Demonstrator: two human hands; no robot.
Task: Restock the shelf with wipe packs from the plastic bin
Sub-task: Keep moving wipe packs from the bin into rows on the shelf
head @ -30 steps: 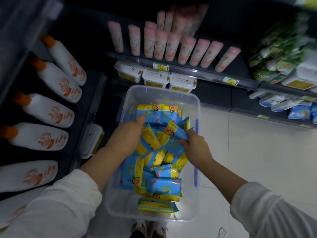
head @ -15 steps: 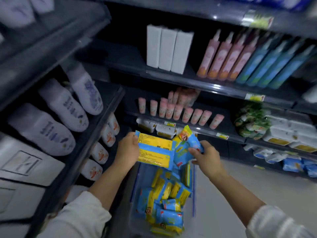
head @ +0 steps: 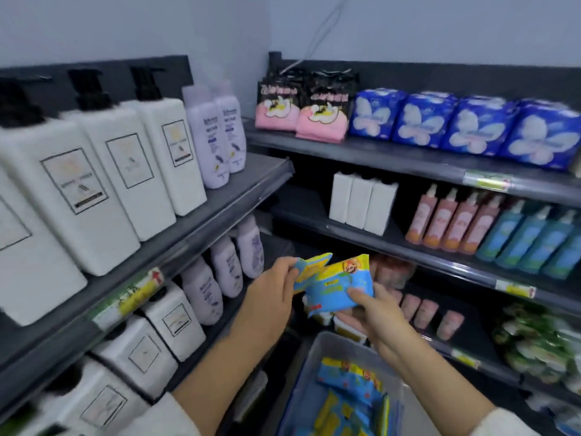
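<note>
Both hands are raised in front of me, each gripping wipes. My left hand [head: 270, 294] pinches one yellow-and-blue wipe pack [head: 309, 267] by its end. My right hand [head: 377, 319] holds a second pack [head: 341, 287] from below, with the thumb pressed on its blue face. I cannot tell if more than one pack sits in that grip. The two packs overlap between my hands, in the air above the far end of the plastic bin [head: 327, 339] and clear of every shelf board.

A second ago both hands were down among the loose packs [head: 345, 401] in the bin. Half a second ago they had just lifted out, and the left pack showed its flat face. Now it is tilted, and the hands are closer together.

My view has swung up too. The bin filled the middle before, and now only its far end shows at the bottom. The top shelf [head: 408, 160] on the right has come into sight, with pink packets [head: 320, 121] and blue packets [head: 471, 127] on it. The white pump bottles [head: 94, 184] and lilac bottles [head: 217, 133] on my left have also appeared.
</note>
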